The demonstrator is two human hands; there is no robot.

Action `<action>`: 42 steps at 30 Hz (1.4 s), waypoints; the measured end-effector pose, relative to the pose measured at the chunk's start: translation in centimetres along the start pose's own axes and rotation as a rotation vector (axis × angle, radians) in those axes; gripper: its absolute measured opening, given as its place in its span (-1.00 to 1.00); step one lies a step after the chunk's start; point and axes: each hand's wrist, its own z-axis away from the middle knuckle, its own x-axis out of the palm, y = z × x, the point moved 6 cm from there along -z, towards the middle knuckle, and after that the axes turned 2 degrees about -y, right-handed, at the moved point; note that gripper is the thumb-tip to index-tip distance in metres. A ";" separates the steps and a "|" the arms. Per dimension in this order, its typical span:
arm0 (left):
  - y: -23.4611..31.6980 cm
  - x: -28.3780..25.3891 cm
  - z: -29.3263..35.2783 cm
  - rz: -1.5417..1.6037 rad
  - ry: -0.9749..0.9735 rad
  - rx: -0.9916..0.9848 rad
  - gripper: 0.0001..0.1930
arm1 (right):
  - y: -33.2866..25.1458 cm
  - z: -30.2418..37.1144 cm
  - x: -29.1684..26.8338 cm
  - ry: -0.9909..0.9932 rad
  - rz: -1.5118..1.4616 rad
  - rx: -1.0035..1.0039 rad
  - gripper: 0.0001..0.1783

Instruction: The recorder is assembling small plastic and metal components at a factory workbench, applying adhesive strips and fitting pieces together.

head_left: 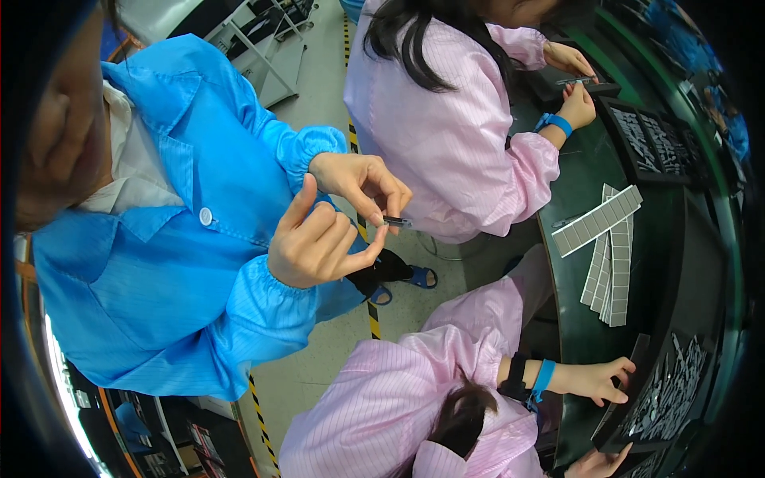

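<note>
My two hands meet in front of my blue coat, near the middle of the head view, around a small dark, shiny, narrow piece (397, 222) whose kind I cannot make out. My left hand (358, 185), the upper one, pinches it between thumb and fingers. Below it, my right hand (312, 248) has curled fingers, one digit standing up, and a fingertip pressed against the piece's near end. Fingers partly cover the piece. Both hands are in the air over the aisle, apart from the bench.
On the right, a green bench (575, 327) bears several segmented pale strips (598, 221) and dark trays (635, 174) of small metallic parts. Two seated people in pink coats work there, one with a hand (598, 382) on a tray. Black-and-yellow tape (374, 322) marks the floor.
</note>
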 end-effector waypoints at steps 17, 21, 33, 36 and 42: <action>-1.2 0.3 0.8 -0.057 0.175 0.090 0.13 | 1.9 1.2 7.8 0.066 -0.577 0.651 -0.63; 1.3 1.6 1.6 -0.138 0.166 0.167 0.17 | 1.1 1.6 9.0 0.025 -0.633 0.655 -0.63; 4.5 -0.9 2.6 0.005 0.169 0.135 -0.03 | -2.1 2.8 12.9 -0.128 -0.610 0.605 -0.72; 4.5 -1.5 2.3 -0.061 0.184 0.130 0.00 | -1.5 1.9 11.0 -0.123 -0.619 0.592 -0.71; 5.1 -2.7 2.4 0.061 0.175 0.038 -0.12 | -1.4 -0.3 6.1 -0.007 -0.630 0.520 -0.74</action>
